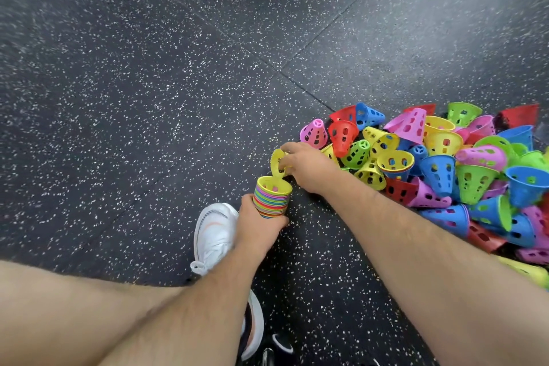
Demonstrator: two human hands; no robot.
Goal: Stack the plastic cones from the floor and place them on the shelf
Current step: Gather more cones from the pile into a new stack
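My left hand (258,224) grips a stack of nested cones (272,196), many-coloured rims with a yellow one on top, mouth up, low over the floor. My right hand (309,165) pinches a single yellow cone (278,163) by its rim, tilted just above the stack's mouth. To the right lies a big pile of loose cones (445,169) in red, blue, pink, green and yellow, all with holes in their sides. No shelf is in view.
The floor (148,83) is dark speckled rubber tiles with seams. My white shoe (214,235) sits just left of the stack, a second shoe (254,327) lower down. My bare leg crosses the lower left.
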